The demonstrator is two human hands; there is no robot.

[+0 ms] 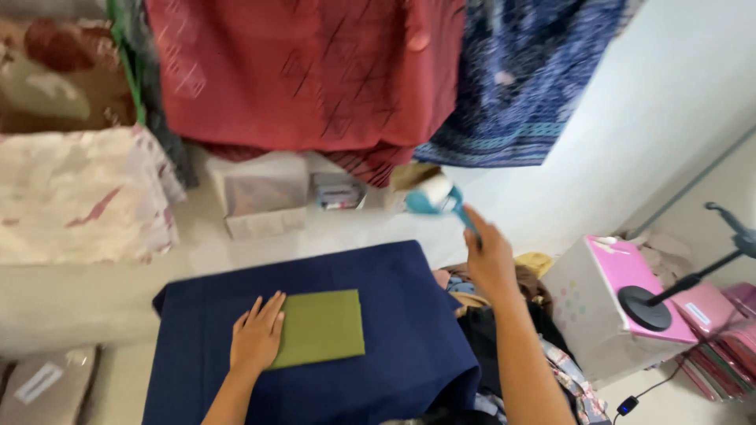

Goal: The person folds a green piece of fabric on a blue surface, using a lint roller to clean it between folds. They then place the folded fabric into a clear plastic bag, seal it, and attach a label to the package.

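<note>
Slipping is judged the main risk; the folded green cloth (321, 327) is pinned only at its 9 o'clock edge by the left hand (256, 340), fingers released and laid flat, so a drag across it could ruck or skew the fold; the lint roller (433, 197) is raised well apart at 1 o'clock, its teal handle clenched in the right hand (490, 260), and a loose grip could let it drop. Cloth noted as olive, smooth, squarely folded, resting near the centre of the navy-covered table (394, 370); red garment (315, 71) hung at 12 o'clock.
</note>
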